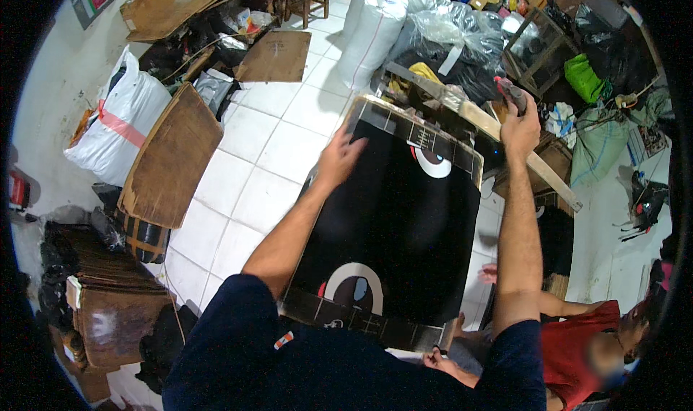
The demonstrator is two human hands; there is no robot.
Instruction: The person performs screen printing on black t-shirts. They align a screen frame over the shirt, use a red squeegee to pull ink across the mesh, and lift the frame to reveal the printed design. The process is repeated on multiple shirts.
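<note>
A flat board [361,106] lies in front of me with black fabric [386,223] on it, printed with two cartoon eye shapes, one near each end; gridded strips cross both ends. My left hand [341,158] is over the board's upper left edge, fingers apart and slightly blurred, apparently touching it, holding nothing. My right hand [521,126] is raised beside the upper right corner, wrapped round a small red and dark tool [511,92] whose kind I cannot make out, above a long wooden plank [548,176].
A co-worker in red [570,346] is at the lower right, a hand [440,360] near the board's lower corner. Cardboard sheets [166,151] and a white sack [108,137] line the left. More sacks [368,36], plastic bags and wooden frames crowd the back and right. White tiles [238,187] form the floor.
</note>
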